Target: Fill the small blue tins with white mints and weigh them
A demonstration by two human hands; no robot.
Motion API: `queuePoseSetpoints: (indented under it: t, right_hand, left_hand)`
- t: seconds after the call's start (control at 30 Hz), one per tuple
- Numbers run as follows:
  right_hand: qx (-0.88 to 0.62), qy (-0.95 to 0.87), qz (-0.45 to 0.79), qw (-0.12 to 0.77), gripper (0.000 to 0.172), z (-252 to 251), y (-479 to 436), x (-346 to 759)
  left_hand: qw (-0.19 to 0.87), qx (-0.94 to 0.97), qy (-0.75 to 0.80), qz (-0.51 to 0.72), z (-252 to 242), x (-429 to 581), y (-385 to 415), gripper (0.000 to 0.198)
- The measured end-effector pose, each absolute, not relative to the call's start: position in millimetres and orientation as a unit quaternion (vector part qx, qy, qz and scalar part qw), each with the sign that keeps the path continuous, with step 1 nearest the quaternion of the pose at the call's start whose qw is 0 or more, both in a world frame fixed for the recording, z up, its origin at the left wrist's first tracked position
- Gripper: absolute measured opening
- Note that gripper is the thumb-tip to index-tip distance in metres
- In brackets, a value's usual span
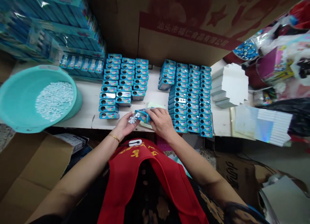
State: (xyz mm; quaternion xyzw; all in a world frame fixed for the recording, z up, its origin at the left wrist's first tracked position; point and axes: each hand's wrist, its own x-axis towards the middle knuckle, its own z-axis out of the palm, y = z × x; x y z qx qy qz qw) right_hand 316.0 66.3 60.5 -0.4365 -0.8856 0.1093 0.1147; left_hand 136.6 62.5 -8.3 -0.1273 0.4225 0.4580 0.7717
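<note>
Near the table's front edge, my right hand is closed around a small blue box, which lies tilted with one end toward my left hand. My left hand is cupped, its palm holding a small heap of white tablet candies right at that end of the box. Whether the box holds candies inside cannot be seen. At the left stands a turquoise basin with many more of the same candies in it.
Rows of blue boxes with dark round windows stand left and right on the white table. Folded white cartons lie at the right. A large brown carton closes off the back; packed blue trays are stacked back left.
</note>
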Motion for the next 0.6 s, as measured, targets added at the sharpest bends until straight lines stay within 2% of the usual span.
queuePoseSetpoints:
  t: [0.07, 0.13, 0.3, 0.43, 0.53, 0.6]
  right_hand:
    - [-0.453, -0.88, 0.104, 0.101, 0.04, 53.3, 66.0, 320.3]
    - [-0.485, -0.855, 0.133, 0.127, 0.039, 38.6, 66.5, 328.6]
    - [-0.551, -0.699, 0.337, 0.309, 0.033, -20.7, 73.2, 351.4]
    - [-0.556, -0.544, 0.466, 0.422, 0.039, -73.0, 81.4, 360.8]
    - [-0.561, -0.526, 0.48, 0.423, 0.043, -87.2, 80.9, 371.0]
    - [-0.556, -0.58, 0.444, 0.395, 0.046, -77.1, 73.7, 379.8]
  left_hand:
    - [0.773, -0.133, 0.423, 0.454, -6.0, 139.9, 63.0, 0.016]
    - [0.776, -0.136, 0.421, 0.449, -5.7, 141.6, 62.3, 0.017]
    - [0.772, -0.148, 0.424, 0.45, -8.7, 134.7, 57.1, 0.017]
    - [0.749, -0.155, 0.458, 0.454, -9.6, 122.4, 49.0, 0.016]
    - [0.736, -0.157, 0.478, 0.452, -8.6, 115.2, 40.1, 0.016]
    - [0.734, -0.16, 0.485, 0.447, -7.0, 112.8, 33.2, 0.016]
